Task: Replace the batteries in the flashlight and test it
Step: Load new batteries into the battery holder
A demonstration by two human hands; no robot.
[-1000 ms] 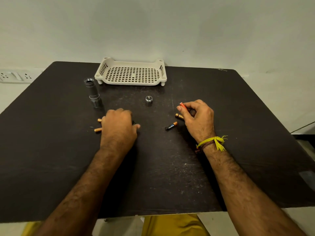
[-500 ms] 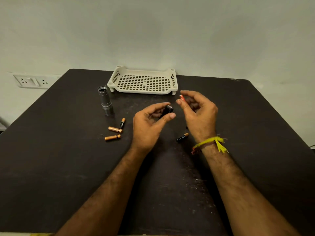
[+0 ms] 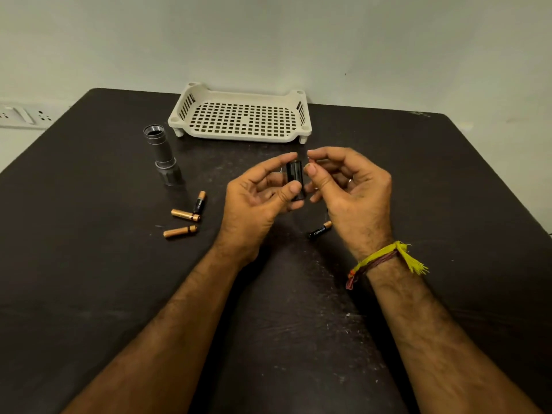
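Note:
My left hand holds a black battery holder upright between thumb and forefinger, above the table's middle. My right hand is right beside it and pinches a small red-tipped battery at the holder's top right. The grey flashlight body stands head-down at the back left, its open end up. Three batteries lie left of my left hand: one, one and one. A single battery lies under my right hand.
A white perforated tray stands at the back centre of the dark table. A wall socket sits beyond the table's left edge. The flashlight's end cap is hidden from view.
My left hand lifted the black holder off the table and brought it toward the middle. My right hand rose with the red-tipped battery to meet it. The camera tilted closer.

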